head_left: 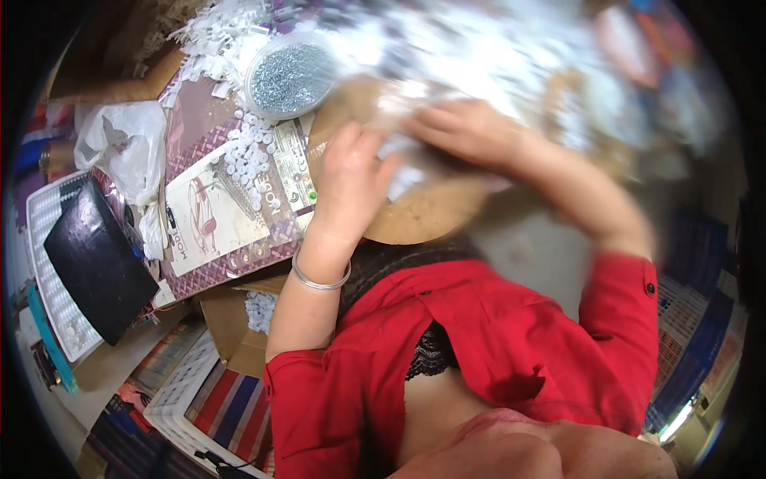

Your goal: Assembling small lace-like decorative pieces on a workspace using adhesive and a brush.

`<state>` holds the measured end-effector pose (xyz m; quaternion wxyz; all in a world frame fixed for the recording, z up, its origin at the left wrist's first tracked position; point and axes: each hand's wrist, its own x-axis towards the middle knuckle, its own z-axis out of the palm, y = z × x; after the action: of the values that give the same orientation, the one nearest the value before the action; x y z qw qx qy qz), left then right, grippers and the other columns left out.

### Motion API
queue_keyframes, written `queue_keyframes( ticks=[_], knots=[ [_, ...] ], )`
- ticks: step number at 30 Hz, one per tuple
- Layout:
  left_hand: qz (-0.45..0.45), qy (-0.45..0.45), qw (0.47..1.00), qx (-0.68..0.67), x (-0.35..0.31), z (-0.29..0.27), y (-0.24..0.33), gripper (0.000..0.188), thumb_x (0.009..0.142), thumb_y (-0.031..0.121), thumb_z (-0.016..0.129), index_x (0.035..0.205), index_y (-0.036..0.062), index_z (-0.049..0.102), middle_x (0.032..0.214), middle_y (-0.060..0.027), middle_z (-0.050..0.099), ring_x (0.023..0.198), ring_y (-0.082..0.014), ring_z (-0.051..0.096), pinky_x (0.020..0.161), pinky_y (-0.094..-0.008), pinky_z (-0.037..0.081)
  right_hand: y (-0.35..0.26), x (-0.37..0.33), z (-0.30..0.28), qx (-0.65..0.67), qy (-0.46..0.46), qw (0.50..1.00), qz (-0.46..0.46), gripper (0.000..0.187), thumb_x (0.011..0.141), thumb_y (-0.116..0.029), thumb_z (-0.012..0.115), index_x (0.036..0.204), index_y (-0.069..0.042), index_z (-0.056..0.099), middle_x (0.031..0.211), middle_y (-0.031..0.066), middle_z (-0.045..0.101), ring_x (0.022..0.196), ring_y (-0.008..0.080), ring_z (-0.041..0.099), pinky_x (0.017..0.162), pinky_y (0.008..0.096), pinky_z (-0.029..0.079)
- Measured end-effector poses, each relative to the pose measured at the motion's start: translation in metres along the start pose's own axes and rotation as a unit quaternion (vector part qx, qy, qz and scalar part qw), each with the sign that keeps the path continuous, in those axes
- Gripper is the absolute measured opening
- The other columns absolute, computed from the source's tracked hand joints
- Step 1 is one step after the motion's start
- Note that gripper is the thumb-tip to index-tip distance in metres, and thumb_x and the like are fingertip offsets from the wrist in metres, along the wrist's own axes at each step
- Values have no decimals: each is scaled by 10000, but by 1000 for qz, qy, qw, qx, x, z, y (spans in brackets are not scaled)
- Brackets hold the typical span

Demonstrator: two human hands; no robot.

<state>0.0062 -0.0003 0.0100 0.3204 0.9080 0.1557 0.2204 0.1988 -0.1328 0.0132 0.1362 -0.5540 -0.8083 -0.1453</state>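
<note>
My left hand [351, 172] is over the left part of a round brown board [427, 215], its fingers curled inward. Whatever its fingertips hold, if anything, I cannot make out. My right hand [459, 132] reaches over the board from the right, its fingers smeared by motion. Between the hands lie small white pieces [405, 182], blurred, with something shiny and clear beyond them. Close behind my left hand stands a round clear tub [254, 94] filled with small silvery metal pins or nails [291, 76].
Small white round pieces [249, 156] lie scattered on a printed cardboard sheet [219, 211] at left. Behind them are heaped white plastic parts [211, 40]. A white plastic bag [124, 148], a white basket [48, 263] and a black sheet [100, 259] occupy the far left. A cardboard box [231, 323] stands below.
</note>
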Motion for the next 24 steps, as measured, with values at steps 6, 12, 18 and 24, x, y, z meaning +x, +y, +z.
queue_keyframes(
  ticks=[6, 12, 18, 24],
  knots=[
    [-10, 3, 1000, -29, 4, -5, 1, 217, 755, 92, 776, 945, 7, 716, 800, -122, 608, 722, -278, 617, 663, -364, 498, 6, 5, -9, 6, -17, 998, 57, 305, 790, -142, 610, 1088, -111, 665, 881, 36, 580, 786, 193, 616, 598, 309, 545],
    [2, 2, 999, 34, 8, -15, 1, 354, 740, 138, 805, 1049, 18, 682, 948, -144, 614, 832, -299, 610, 729, -377, 504, 58, 13, 7, -104, 65, 943, 308, 137, 877, -219, 684, 895, -83, 679, 931, 66, 662, 864, 273, 653, 664, 369, 549],
    [4, -34, 999, -28, -36, -15, 18, 279, 746, 90, 791, 983, 5, 671, 883, -136, 595, 816, -315, 603, 721, -401, 492, -3, 20, -26, 304, 29, 828, 469, 142, 869, -172, 709, 923, -46, 675, 852, 101, 694, 798, 236, 680, 722, 328, 542],
    [15, -19, 999, -21, -33, -8, 16, 247, 741, 57, 784, 957, -1, 679, 851, -126, 584, 796, -306, 595, 708, -395, 488, -45, 10, -15, 379, 28, 859, 343, 108, 811, -36, 725, 908, -47, 678, 829, 97, 681, 784, 223, 677, 697, 315, 539]
  ],
)
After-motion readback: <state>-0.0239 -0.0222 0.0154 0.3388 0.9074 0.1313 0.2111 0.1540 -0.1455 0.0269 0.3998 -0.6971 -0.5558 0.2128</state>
